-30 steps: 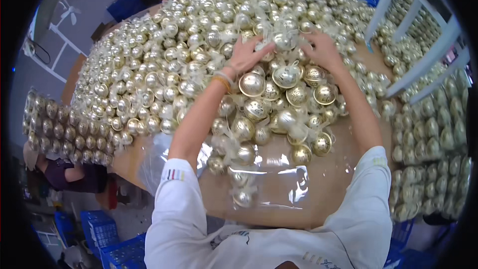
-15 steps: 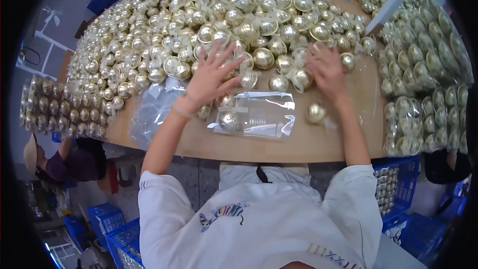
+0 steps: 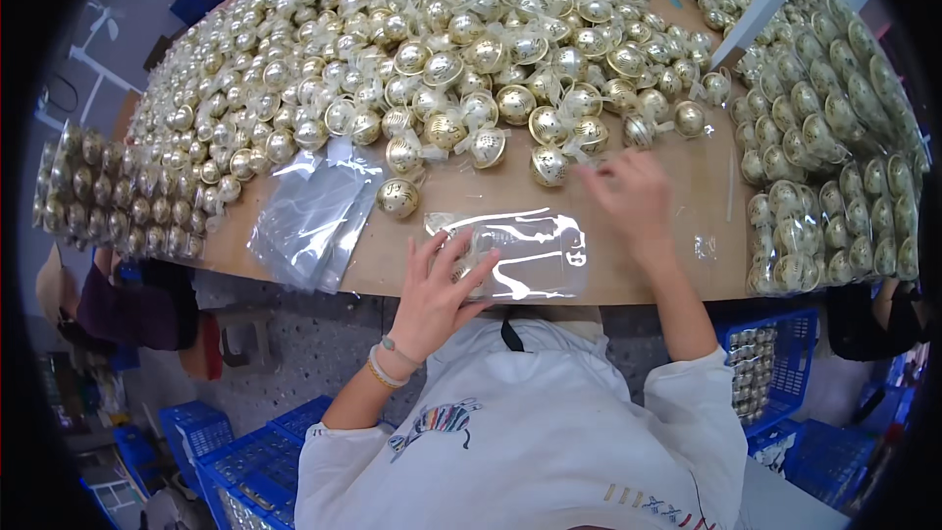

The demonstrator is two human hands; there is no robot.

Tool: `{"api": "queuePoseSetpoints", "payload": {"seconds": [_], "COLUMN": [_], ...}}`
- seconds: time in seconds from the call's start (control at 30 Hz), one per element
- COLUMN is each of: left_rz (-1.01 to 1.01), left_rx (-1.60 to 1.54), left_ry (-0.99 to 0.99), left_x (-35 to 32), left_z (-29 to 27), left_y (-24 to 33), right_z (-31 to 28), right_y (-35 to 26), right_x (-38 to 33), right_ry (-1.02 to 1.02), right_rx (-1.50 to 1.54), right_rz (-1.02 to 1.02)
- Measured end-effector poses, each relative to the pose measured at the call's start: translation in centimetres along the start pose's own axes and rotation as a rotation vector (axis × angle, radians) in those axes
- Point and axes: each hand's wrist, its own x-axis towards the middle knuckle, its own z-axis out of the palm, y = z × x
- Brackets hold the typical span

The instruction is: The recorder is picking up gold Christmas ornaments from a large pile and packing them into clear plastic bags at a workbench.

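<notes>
Fingers spread, my left hand (image 3: 437, 285) lies on a clear plastic bag (image 3: 535, 255) at the near edge of the table. A gold ball ornament shows partly beneath those fingers. My right hand (image 3: 633, 198) is over the table to the right of the bag, its fingers bent and smeared by motion. Nearest to its fingertips is a gold ball ornament (image 3: 548, 165) at the front of the pile; whether they touch its ribbon I cannot tell. Another gold ball ornament (image 3: 397, 197) sits apart, beyond my left hand.
A large heap of gold ornaments (image 3: 324, 49) with sheer ribbons covers the far table. Flat clear bags (image 3: 319, 216) lie to the left. Packed ornaments stand in stacks at left (image 3: 118, 196) and right (image 3: 834, 226). White posts (image 3: 770, 0) rise at far right; blue crates (image 3: 775, 373) sit below.
My left hand has come back from the pile onto the bag, which now lies nearer the edge. My right hand has drawn slightly nearer; the loose ball beside it no longer shows there.
</notes>
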Motion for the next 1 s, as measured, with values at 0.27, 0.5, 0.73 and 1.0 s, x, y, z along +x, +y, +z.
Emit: {"api": "queuePoseSetpoints", "payload": {"seconds": [0.27,0.5,0.73,1.0], "left_rz": [0.03,0.035,0.11,0.127], "left_rx": [-0.118,-0.141,0.001,-0.1], "left_ry": [-0.001,-0.018,-0.078,-0.095], "left_x": [-0.1,0.2,1.0,1.8], "left_z": [1.0,0.8,-0.5,0.5], "left_y": [-1.0,-1.1,-1.3,-0.9], "right_z": [0.9,-5.3,1.1,-0.5], "right_y": [-0.8,1.1,-4.1,0.4], "right_x": [-0.4,-8.3,-5.5,-2.1], "right_ry": [-0.288,-0.61,-0.957,-0.526], "right_rx": [0.529,0.68,1.436,0.826], "right_rz": [0.369,0.232,0.71,0.631]}}
